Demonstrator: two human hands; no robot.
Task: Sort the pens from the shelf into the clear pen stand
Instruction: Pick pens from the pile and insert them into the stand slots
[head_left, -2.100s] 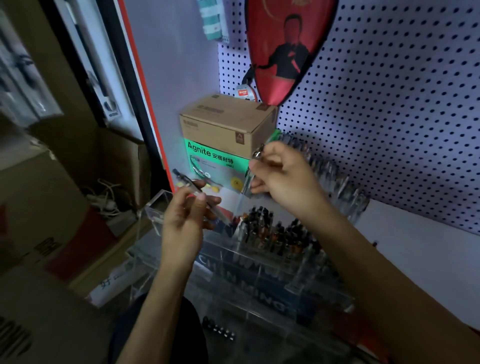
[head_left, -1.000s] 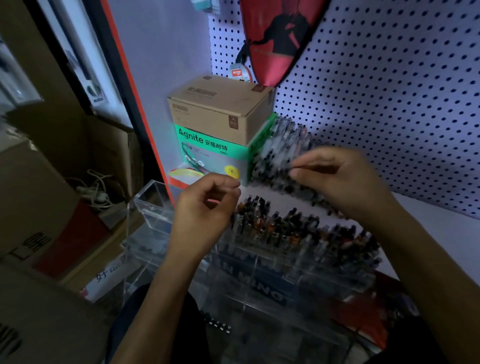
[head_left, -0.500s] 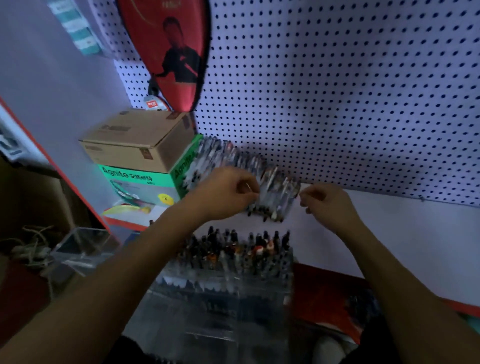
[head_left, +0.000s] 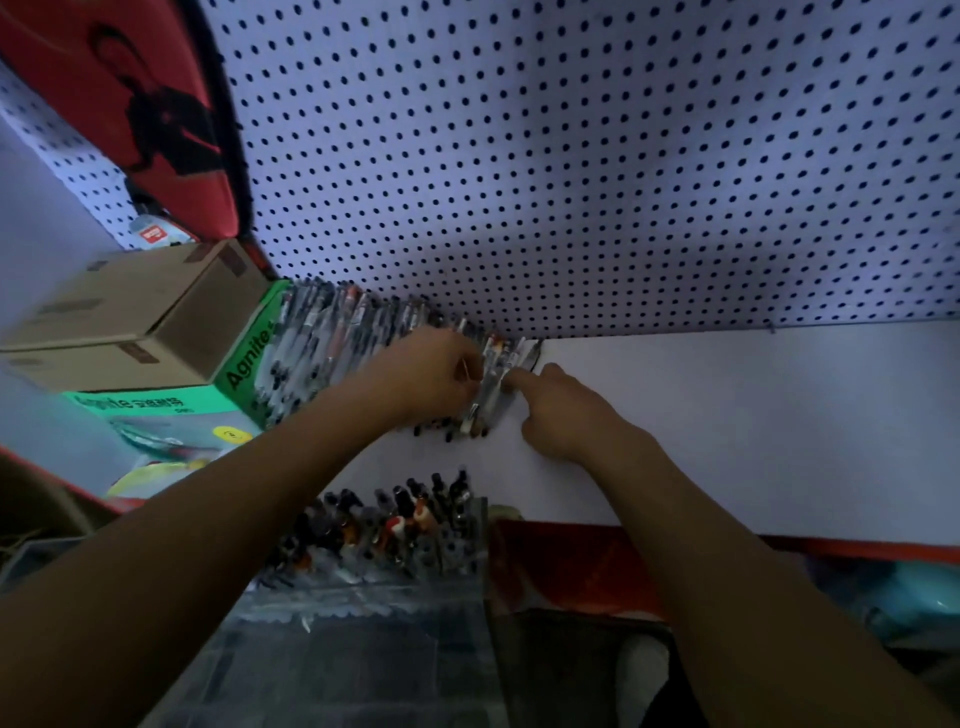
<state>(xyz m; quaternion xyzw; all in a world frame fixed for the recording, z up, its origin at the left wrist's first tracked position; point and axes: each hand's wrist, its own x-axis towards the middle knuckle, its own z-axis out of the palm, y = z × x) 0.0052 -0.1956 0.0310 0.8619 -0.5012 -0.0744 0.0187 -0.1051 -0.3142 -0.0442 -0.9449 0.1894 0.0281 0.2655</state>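
A long row of pens (head_left: 332, 343) lies on the white shelf (head_left: 727, 426), leaning against the pegboard. Both hands are at the row's right end. My left hand (head_left: 431, 379) has its fingers curled over the pens there. My right hand (head_left: 561, 410) pinches a pen (head_left: 491, 395) at the end of the row with thumb and forefinger. Below, near the shelf's front edge, the clear pen stand (head_left: 363, 613) holds several pens standing upright (head_left: 395, 519).
A brown carton (head_left: 130, 312) sits on a green Agnite box (head_left: 156, 410) left of the pen row. A red paddle-shaped item (head_left: 156, 104) hangs on the pegboard (head_left: 571, 156). A red shelf edge (head_left: 831, 551) runs along the front.
Both hands left the stand and reached up to the right end of the pen row. The view has swung right and upward; the right hand now pinches a pen there.
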